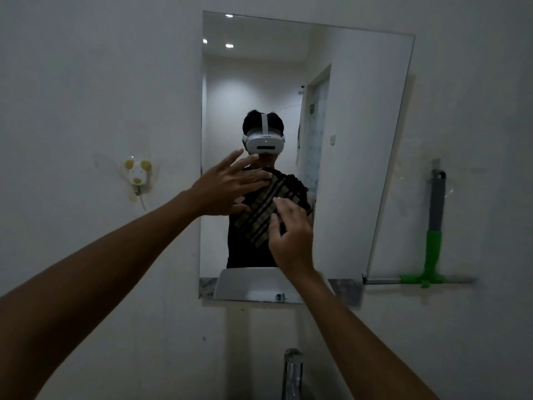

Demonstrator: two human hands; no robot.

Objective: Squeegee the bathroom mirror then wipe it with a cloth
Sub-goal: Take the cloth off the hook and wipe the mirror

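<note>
Two hands, left hand and right hand, press one cloth against one mirror.

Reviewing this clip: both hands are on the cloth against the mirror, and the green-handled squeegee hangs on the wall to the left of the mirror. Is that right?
Not quite. The head view shows the squeegee on the wall to the right of the mirror, not the left. The rest holds: the left hand and right hand are both on the cloth against the mirror.
</note>
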